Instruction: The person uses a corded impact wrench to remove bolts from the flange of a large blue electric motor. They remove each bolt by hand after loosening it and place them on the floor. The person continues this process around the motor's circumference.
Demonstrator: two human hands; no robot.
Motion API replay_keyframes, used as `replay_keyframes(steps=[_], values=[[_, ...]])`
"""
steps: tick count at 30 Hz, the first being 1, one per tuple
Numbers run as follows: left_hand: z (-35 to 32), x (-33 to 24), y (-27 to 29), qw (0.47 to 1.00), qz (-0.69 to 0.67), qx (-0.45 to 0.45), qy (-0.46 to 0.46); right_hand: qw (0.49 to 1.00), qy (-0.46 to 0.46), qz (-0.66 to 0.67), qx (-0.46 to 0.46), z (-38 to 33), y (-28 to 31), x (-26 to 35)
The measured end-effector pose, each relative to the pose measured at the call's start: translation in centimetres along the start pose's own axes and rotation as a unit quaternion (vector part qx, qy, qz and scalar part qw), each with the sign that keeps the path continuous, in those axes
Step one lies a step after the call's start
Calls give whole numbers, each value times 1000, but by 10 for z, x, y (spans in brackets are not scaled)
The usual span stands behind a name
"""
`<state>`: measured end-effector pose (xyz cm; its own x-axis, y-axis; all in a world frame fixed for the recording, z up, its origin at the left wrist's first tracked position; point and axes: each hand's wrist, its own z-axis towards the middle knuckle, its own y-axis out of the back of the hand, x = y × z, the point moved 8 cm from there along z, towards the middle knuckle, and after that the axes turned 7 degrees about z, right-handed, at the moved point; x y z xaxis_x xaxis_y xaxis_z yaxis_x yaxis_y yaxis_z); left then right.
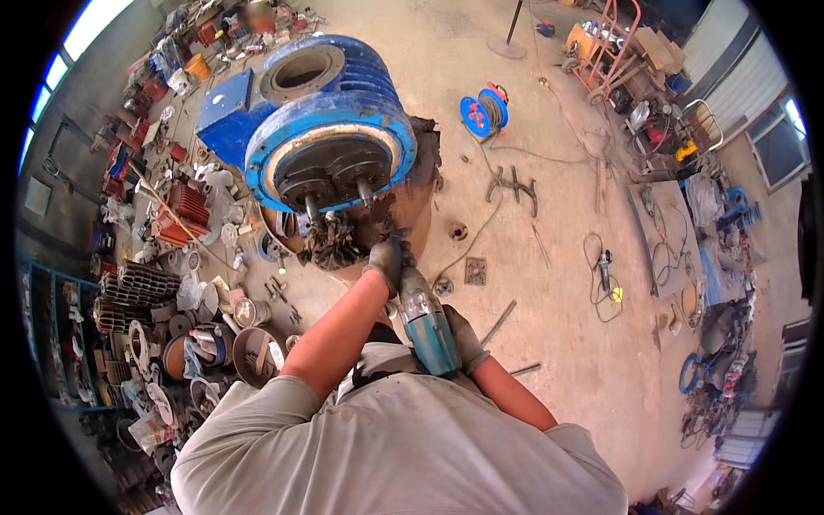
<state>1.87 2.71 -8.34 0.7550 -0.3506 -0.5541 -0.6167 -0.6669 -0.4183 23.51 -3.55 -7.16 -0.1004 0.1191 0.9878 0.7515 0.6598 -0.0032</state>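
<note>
Nr blue machine [343, 107], both hands [386, 262] [465, 339] on pwr tool [430, 339]

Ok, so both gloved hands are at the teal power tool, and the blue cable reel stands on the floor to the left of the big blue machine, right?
Not quite: in the head view, the blue cable reel stands to the right of the big blue machine. Both gloved hands are at the teal power tool.

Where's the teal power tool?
In the head view, the teal power tool is just below the middle, with the left hand at its front end, the right hand against its right side and the blue machine beyond.
</note>
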Motion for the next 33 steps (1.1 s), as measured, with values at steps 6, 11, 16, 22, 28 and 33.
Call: replay_keyframes(steps=[6, 11, 16, 22, 28, 33], values=[[-1, 11, 5, 999, 0, -2, 49, 981, -122, 153, 6, -10, -7, -30], [-12, 5, -14, 998, 9, 59, -7, 899, -189, 395, -15, -12, -16, -53], [-55, 11, -56, 964, 133, 185, -138, 784, -189, 590, 38, -6, -20, 14], [-106, -49, -82, 932, 115, 258, -227, 869, -163, 467, 19, 26, -7, 50], [-113, -85, -82, 956, 49, 233, -170, 865, -116, 479, 95, 52, -24, 95], [-101, -85, -70, 963, 38, 215, -159, 822, -146, 538, 118, 60, -38, 93]])
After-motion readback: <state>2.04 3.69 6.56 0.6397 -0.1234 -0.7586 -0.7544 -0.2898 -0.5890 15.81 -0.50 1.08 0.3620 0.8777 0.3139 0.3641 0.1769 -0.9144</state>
